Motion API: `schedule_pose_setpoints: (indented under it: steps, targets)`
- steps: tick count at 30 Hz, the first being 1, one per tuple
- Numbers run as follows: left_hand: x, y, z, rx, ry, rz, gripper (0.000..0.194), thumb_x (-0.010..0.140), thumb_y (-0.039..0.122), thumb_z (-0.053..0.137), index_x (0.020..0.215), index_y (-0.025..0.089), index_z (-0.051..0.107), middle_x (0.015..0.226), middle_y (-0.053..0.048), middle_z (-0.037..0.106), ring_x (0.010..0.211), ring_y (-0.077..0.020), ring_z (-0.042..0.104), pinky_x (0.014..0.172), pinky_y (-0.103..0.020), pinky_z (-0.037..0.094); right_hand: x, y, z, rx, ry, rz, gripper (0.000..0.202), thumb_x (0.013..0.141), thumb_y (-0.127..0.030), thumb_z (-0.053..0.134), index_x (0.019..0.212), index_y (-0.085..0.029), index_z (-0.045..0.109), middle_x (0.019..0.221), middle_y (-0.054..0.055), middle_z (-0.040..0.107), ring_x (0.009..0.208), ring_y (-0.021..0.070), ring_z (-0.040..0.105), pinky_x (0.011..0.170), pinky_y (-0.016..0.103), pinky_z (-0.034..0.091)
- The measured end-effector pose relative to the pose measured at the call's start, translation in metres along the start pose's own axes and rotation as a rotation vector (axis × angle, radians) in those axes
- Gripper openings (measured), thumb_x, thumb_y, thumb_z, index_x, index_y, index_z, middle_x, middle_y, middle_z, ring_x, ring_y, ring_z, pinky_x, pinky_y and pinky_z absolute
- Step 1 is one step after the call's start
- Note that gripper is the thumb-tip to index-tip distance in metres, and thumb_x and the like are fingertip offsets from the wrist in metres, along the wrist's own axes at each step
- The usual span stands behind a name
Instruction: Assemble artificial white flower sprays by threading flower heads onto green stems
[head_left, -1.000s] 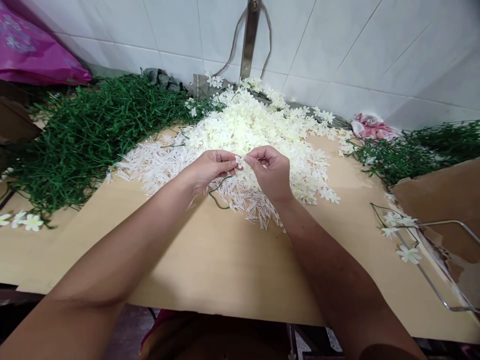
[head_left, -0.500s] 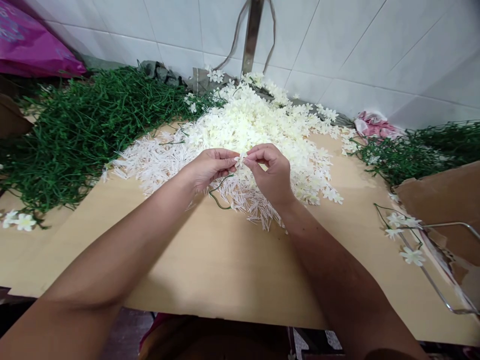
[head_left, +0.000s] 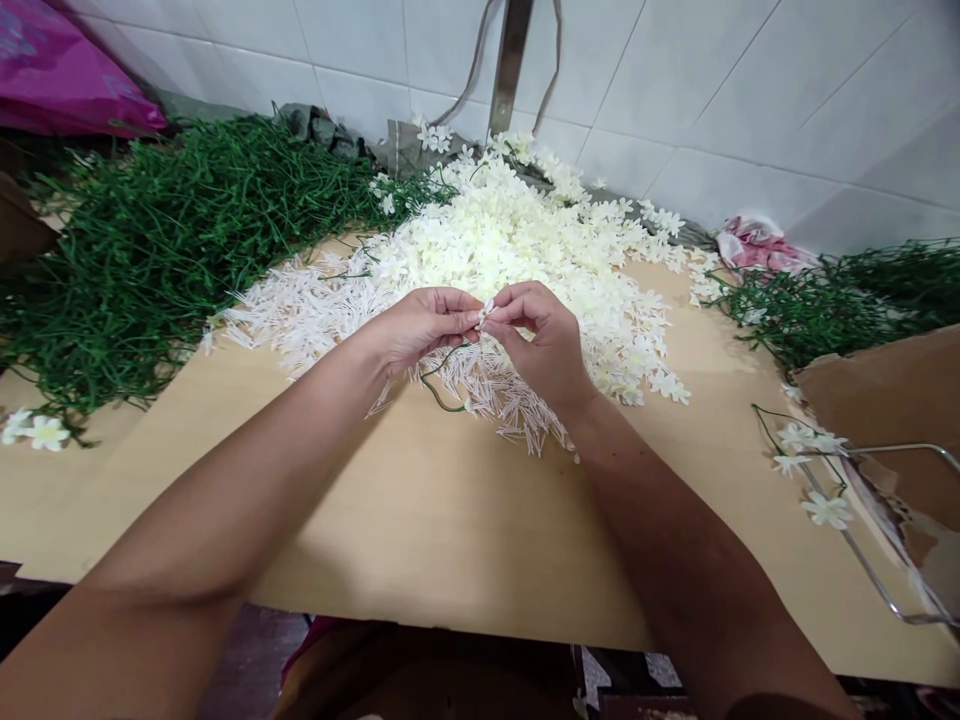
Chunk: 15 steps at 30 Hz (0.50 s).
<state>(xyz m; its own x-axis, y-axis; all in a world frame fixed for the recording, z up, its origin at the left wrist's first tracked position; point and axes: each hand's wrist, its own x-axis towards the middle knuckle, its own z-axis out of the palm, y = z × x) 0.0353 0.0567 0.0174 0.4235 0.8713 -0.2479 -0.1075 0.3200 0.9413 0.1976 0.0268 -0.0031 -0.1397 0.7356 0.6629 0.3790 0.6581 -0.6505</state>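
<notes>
Both hands are working close together above the middle of the surface (head_left: 420, 520), fingertips nearly meeting. The left hand (head_left: 427, 328) is pinching a small white flower (head_left: 486, 310) between thumb and fingers; the right hand (head_left: 544, 340) is pinching the same flower from the opposite side. The flower is sitting between the two sets of fingertips, raised in front of the blossom pile (head_left: 517, 225). A green stem (head_left: 437, 398) is curving down below the left hand; whether that hand is gripping it cannot be told. White sticks (head_left: 300, 315) are lying loose beside the pile. A mass of green stems (head_left: 195, 215) is spreading on the left. On the right, a flower sprig (head_left: 827, 510) is hanging near a wire frame (head_left: 870, 575), beside a torn cardboard box (head_left: 900, 400). A pink bag (head_left: 67, 80) is resting at far left.
</notes>
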Motion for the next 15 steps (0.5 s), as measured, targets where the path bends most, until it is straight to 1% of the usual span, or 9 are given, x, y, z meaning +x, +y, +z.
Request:
schedule_pose_setpoints:
  steps: [2, 4, 6, 9, 11, 13, 15]
  targets:
    - [-0.001, 0.003, -0.001, 0.069, -0.019, 0.008, 0.013, 0.068, 0.013, 0.074, 0.071, 0.012, 0.062, 0.058, 0.003, 0.061, 0.055, -0.0045, 0.056, 0.059, -0.018, 0.041, 0.0, -0.002, -0.001, 0.064, -0.022, 0.065, 0.009, 0.078, -0.017, 0.063, 0.071, -0.02, 0.057, 0.084, 0.001, 0.06, 0.08, 0.0112, 0.059, 0.066, 0.027, 0.052]
    - [-0.001, 0.007, -0.003, 0.198, -0.031, 0.03, 0.011, 0.071, 0.016, 0.071, 0.069, 0.012, 0.061, 0.058, 0.003, 0.06, 0.054, -0.0047, 0.054, 0.058, -0.019, 0.039, 0.0, -0.003, -0.001, 0.089, -0.007, 0.116, 0.01, 0.076, -0.018, 0.065, 0.07, -0.019, 0.057, 0.078, -0.001, 0.061, 0.075, 0.0101, 0.059, 0.066, 0.027, 0.051]
    - [0.0, 0.01, -0.007, 0.386, -0.03, 0.071, 0.011, 0.074, 0.018, 0.067, 0.067, 0.012, 0.06, 0.06, 0.001, 0.06, 0.054, -0.0054, 0.052, 0.058, -0.021, 0.039, 0.001, -0.002, -0.001, 0.106, 0.019, 0.172, 0.01, 0.075, -0.018, 0.066, 0.07, -0.018, 0.057, 0.073, -0.002, 0.061, 0.068, 0.0089, 0.057, 0.064, 0.026, 0.05]
    - [0.001, 0.009, -0.013, 0.763, 0.003, 0.102, 0.011, 0.074, 0.024, 0.065, 0.073, 0.013, 0.064, 0.066, -0.001, 0.062, 0.06, -0.0084, 0.051, 0.062, -0.024, 0.038, 0.002, 0.001, 0.0, 0.171, 0.015, 0.29, 0.011, 0.073, -0.017, 0.066, 0.069, -0.018, 0.056, 0.066, -0.003, 0.059, 0.058, 0.0066, 0.052, 0.056, 0.025, 0.046]
    - [0.001, 0.006, -0.013, 1.048, 0.01, 0.087, 0.016, 0.072, 0.03, 0.066, 0.079, 0.015, 0.067, 0.071, -0.002, 0.064, 0.063, -0.0109, 0.051, 0.062, -0.026, 0.036, 0.003, 0.001, -0.001, 0.254, -0.025, 0.383, 0.012, 0.072, -0.018, 0.067, 0.068, -0.018, 0.055, 0.062, -0.004, 0.058, 0.054, 0.0061, 0.051, 0.053, 0.024, 0.046]
    - [0.0, 0.002, -0.011, 1.286, 0.004, 0.104, 0.019, 0.071, 0.032, 0.064, 0.082, 0.018, 0.069, 0.074, -0.002, 0.065, 0.063, -0.0121, 0.05, 0.06, -0.027, 0.032, 0.004, -0.001, -0.002, 0.38, -0.092, 0.463, 0.017, 0.071, -0.024, 0.07, 0.069, -0.018, 0.055, 0.062, -0.004, 0.057, 0.055, 0.0069, 0.054, 0.054, 0.025, 0.05]
    - [0.0, 0.0, -0.008, 1.394, 0.009, 0.147, 0.017, 0.072, 0.028, 0.06, 0.082, 0.018, 0.07, 0.072, -0.002, 0.064, 0.062, -0.0121, 0.049, 0.059, -0.027, 0.03, 0.003, -0.002, -0.003, 0.53, -0.211, 0.529, 0.026, 0.068, -0.034, 0.075, 0.071, -0.018, 0.055, 0.064, -0.003, 0.058, 0.058, 0.0081, 0.058, 0.06, 0.027, 0.054]
